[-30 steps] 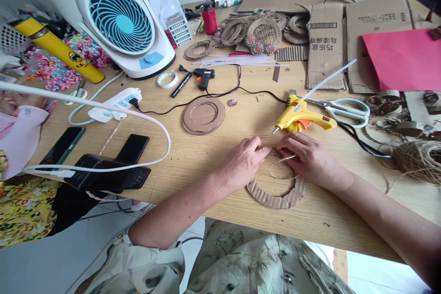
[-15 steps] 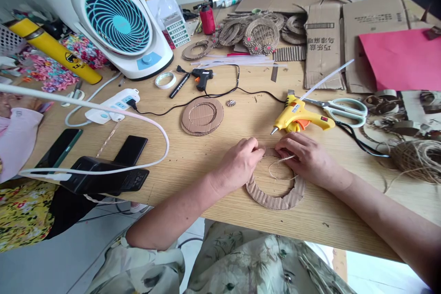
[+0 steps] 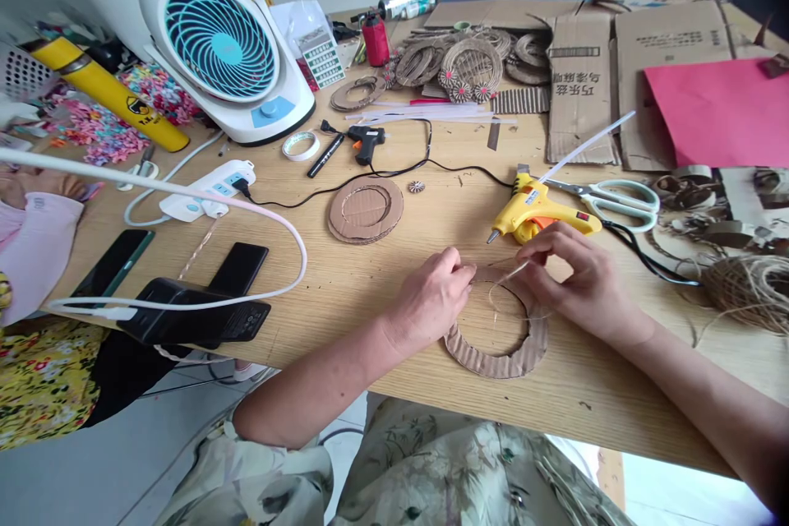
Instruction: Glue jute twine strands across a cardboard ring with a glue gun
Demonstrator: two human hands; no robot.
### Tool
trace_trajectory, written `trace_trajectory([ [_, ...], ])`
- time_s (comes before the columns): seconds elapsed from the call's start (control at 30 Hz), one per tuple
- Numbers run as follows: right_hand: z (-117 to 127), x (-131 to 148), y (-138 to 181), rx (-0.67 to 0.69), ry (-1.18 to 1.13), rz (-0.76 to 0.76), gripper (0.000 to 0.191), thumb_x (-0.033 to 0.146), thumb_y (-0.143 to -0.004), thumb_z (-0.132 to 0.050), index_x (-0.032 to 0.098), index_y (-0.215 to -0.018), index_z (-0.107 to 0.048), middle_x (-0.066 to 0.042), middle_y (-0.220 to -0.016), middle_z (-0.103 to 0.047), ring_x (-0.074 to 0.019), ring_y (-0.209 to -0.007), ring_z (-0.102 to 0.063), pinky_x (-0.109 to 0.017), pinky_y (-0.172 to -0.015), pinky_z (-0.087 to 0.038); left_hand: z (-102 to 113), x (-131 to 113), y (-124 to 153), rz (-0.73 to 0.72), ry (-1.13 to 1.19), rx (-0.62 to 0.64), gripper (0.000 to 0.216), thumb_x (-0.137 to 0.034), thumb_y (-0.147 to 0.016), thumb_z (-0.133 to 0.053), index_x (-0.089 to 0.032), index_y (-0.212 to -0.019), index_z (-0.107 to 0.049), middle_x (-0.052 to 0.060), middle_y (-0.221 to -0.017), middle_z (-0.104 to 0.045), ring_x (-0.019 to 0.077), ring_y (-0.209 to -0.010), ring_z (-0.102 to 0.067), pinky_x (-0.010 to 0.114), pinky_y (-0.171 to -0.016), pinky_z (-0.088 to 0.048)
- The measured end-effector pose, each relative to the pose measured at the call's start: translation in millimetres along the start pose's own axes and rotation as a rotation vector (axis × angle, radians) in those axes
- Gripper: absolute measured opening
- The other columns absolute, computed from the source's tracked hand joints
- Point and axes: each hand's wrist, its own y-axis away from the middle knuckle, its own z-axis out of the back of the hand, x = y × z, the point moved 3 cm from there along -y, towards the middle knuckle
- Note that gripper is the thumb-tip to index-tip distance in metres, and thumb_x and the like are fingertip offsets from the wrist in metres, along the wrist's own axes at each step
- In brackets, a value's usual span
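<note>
A flat cardboard ring lies on the wooden table in front of me. At its upper left, my left hand is closed on the ring's edge, its fingertips pinched together. My right hand holds a thin strand of twine between thumb and fingers, just above the ring's upper right. The twine makes a loose loop over the ring's opening. Beyond my right hand lies a yellow glue gun with a clear glue stick in its back, its nozzle pointing left.
Scissors and a ball of twine lie to the right. Left of the ring are a double cardboard ring, a black glue gun and a power strip. A fan and a co-worker's sleeve are farther left.
My right hand has lifted off the ring and moved slightly right, drawing the twine up with it. My left hand keeps its place on the ring.
</note>
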Motion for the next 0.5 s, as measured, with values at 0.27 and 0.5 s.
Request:
trace_trajectory([
  [0.27, 9.2, 1.6, 6.3, -0.062, -0.197, -0.106, 0.005, 0.024, -0.089, -0.065, 0.026, -0.094, -0.064, -0.001, -0.084, -0.065, -0.0171, -0.076, -0.062, -0.033, -0.070, -0.053, 7.7, 2.1, 0.3, 0.032, 0.133, -0.111, 0.019, -0.015, -0.099, -0.048, -0.017, -0.114, -0.058, 0.007, -0.106, -0.063, 0.0202, -0.098, -0.062, 0.034, -0.087, -0.053],
  [0.5, -17.2, 33.7, 2.6, 0.287, -0.143, 0.191, 0.042, 0.008, -0.094, -0.045, 0.026, -0.129, -0.059, -0.010, -0.115, -0.069, -0.0205, -0.107, -0.066, -0.039, -0.090, -0.058, 17.7, 1.9, -2.6, 0.203, 0.845, -0.143, 0.018, -0.032, -0.096, -0.059, -0.020, -0.102, -0.048, 0.000, -0.088, -0.065, 0.0117, -0.079, -0.067, 0.021, -0.067, -0.052],
])
